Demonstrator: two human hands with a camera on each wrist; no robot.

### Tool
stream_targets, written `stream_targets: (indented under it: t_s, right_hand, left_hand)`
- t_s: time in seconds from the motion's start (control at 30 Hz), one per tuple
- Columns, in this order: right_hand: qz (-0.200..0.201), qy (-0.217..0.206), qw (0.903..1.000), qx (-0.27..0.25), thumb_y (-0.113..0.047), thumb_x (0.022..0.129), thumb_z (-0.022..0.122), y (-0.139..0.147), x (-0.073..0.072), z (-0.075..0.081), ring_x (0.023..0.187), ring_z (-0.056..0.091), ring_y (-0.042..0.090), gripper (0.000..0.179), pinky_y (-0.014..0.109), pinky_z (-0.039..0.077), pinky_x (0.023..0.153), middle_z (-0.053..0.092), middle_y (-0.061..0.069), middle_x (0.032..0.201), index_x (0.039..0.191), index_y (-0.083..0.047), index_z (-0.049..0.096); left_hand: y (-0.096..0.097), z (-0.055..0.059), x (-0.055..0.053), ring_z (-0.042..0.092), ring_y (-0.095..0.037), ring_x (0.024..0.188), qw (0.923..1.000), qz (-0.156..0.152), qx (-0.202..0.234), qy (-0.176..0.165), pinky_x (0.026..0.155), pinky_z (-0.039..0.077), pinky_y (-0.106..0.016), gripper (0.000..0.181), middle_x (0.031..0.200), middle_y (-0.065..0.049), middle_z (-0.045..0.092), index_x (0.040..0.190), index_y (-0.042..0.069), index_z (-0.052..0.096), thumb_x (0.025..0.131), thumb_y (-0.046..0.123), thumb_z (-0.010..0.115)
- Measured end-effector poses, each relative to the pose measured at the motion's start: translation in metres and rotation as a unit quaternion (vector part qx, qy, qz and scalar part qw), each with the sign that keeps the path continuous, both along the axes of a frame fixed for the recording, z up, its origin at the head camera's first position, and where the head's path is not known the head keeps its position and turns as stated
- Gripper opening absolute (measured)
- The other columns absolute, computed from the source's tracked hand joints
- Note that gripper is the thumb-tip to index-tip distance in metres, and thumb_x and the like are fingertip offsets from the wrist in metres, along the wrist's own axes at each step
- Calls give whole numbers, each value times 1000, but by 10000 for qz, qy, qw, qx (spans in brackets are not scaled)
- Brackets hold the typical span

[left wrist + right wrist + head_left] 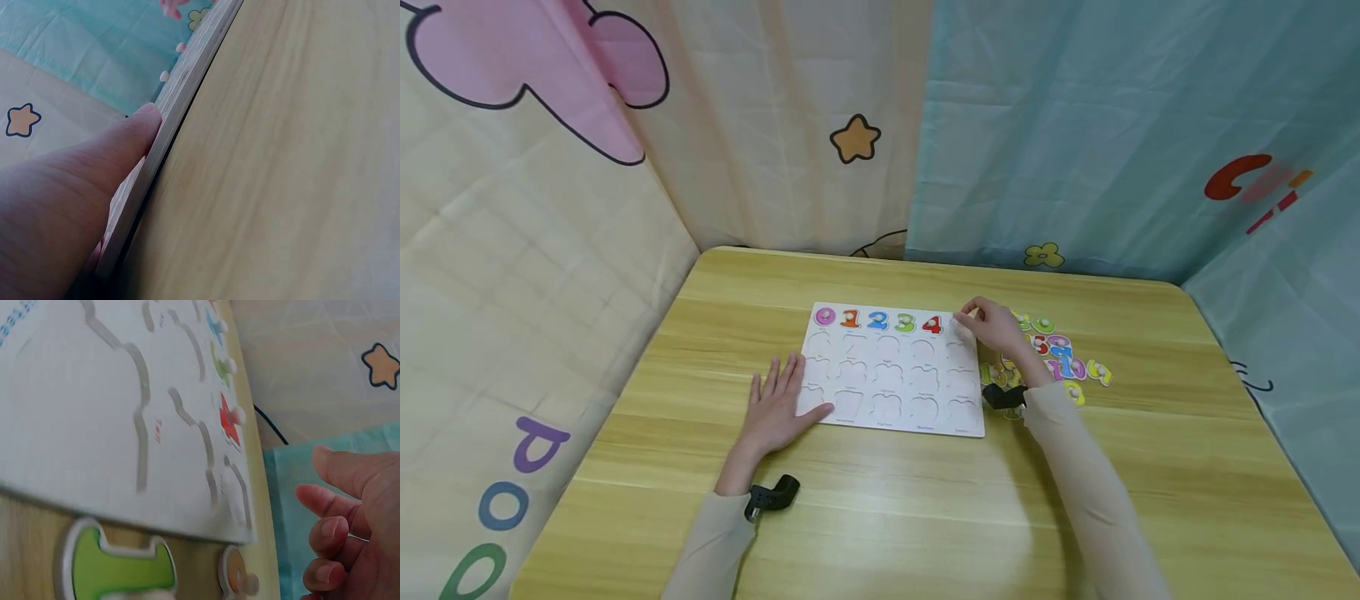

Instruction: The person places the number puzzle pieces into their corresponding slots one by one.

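A white number puzzle board (906, 383) lies on the table, with knobbed pieces 0 (824, 316), 1 (850, 318), 2 (877, 321), 3 (906, 322) and a red 4 (932, 325) seated along its top row. The other recesses in view hold no pieces. My left hand (777, 412) rests with spread fingers at the board's left edge; its thumb (134, 128) lies over the front edge. Over the top right corner hovers my right hand (995, 327). In the right wrist view its thumb (350, 469) and bent fingers stand apart, with nothing seen between them.
Loose colourful number pieces (1061, 354) are heaped right of the board, partly hidden under my right forearm. A green piece (119, 565) and an orange knobbed piece (233, 569) lie close by the board's edge. Printed curtains (790, 167) surround the wooden table (910, 517).
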State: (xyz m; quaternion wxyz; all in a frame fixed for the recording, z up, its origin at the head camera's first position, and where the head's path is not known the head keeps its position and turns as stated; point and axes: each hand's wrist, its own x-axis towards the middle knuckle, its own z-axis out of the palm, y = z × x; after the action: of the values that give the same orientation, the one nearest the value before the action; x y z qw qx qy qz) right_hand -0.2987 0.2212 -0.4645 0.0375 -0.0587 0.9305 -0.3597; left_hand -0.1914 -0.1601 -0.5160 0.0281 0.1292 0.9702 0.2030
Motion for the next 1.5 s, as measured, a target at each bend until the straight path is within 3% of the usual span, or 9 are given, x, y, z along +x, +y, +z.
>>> stream_targets:
  t_s: [0.27, 0.6, 0.93, 1.17, 1.5]
  right_hand:
    - [-267, 460, 9986, -25, -41, 97, 53, 50, 26, 19, 54, 40, 22, 39, 35, 34, 51, 45, 7, 68, 107, -4, 59]
    - [-517, 512, 9972, -148, -38, 96, 54, 84, 61, 29, 53, 41, 19, 37, 32, 35, 47, 48, 9, 69, 104, -3, 58]
    - [-337, 864, 9954, 223, -24, 96, 58, 97, 92, 26, 53, 38, 18, 25, 29, 30, 48, 43, 4, 62, 96, 1, 61]
    - [-335, 799, 9954, 403, -27, 96, 59, 105, 112, 24, 54, 39, 19, 26, 29, 31, 47, 43, 4, 62, 91, -1, 59]
    - [-610, 602, 9949, 530, -34, 96, 57, 114, 123, 20, 56, 42, 20, 34, 30, 34, 48, 47, 5, 66, 97, -1, 61]
  left_hand:
    - [0, 1, -2, -9, -33, 142, 10000, -22, -47, 10, 108, -14, -52, 100, 158, -11, 1, 152, 6, 7, 86, 72, 41]
    - [-1, 3, -2, -10, -32, 142, 10000, -16, -47, -64, 108, -14, -52, 99, 158, -10, 0, 153, 7, 6, 86, 72, 41]
    - [-1, 2, -2, -10, -32, 142, 10000, -3, -41, -40, 108, -14, -53, 101, 158, -11, 2, 153, 7, 7, 85, 73, 41]
    - [-1, 2, -2, -10, -32, 142, 10000, -6, -17, -56, 108, -14, -52, 100, 158, -12, 2, 153, 6, 6, 86, 71, 43]
    - [1, 3, -2, -8, -34, 142, 10000, -46, 55, -2, 108, -12, -54, 100, 157, -13, 4, 152, 5, 8, 86, 69, 46]
